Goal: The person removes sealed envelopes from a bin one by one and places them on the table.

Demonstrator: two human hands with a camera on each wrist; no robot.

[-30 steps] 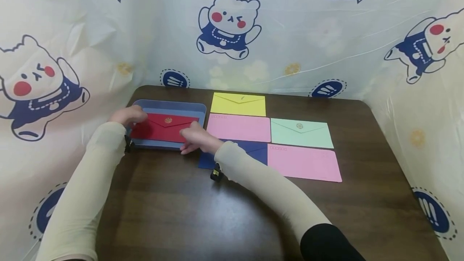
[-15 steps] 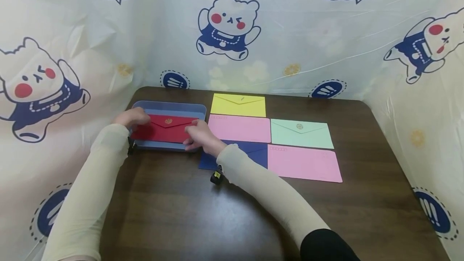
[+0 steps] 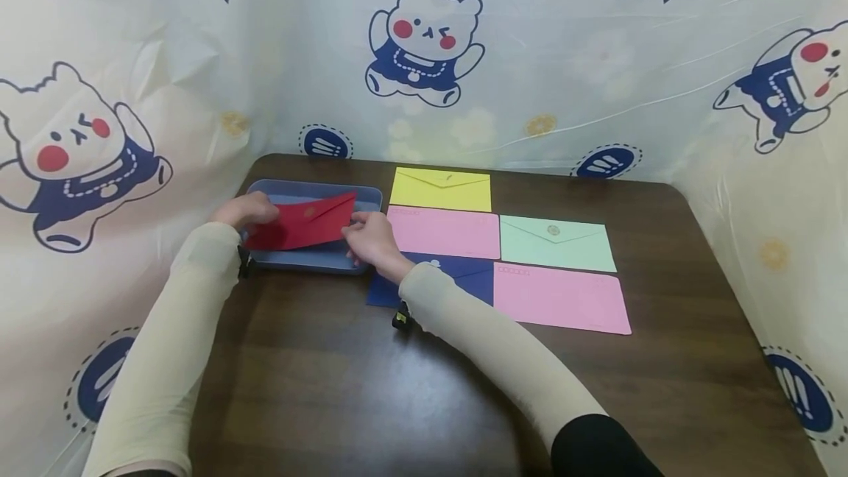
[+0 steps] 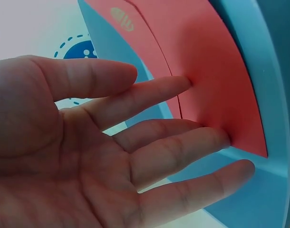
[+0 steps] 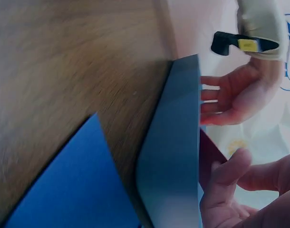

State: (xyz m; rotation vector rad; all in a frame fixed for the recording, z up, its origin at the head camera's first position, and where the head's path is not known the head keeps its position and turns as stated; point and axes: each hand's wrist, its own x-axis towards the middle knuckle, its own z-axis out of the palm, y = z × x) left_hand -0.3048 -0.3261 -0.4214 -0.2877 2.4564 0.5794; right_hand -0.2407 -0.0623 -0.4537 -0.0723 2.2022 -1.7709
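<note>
A red envelope (image 3: pixel 305 223) with a gold emblem lies in a shallow blue tray (image 3: pixel 305 261), its right end raised and its left end low. My left hand (image 3: pixel 246 212) is at the envelope's left end. In the left wrist view the fingers of that left hand (image 4: pixel 107 137) are extended, several fingertips touching the red paper. At the lifted end, my right hand (image 3: pixel 375 241) pinches the lower right corner. From the right wrist view, the right hand's thumb and fingers (image 5: pixel 230 173) meet the dark red edge just past the tray wall.
Right of the tray lie a yellow envelope (image 3: pixel 440 197), a pink one (image 3: pixel 444 230), a mint green one (image 3: pixel 556 245), another pink one (image 3: pixel 563 297) and a dark blue one (image 3: pixel 464 282) under the right forearm. All rest on a brown table (image 3: pixel 318 374) before a printed curtain (image 3: pixel 550 43).
The red envelope lay flat in the tray; its right end has now come up with my right hand, bending the paper. My left hand has stayed at the left end.
</note>
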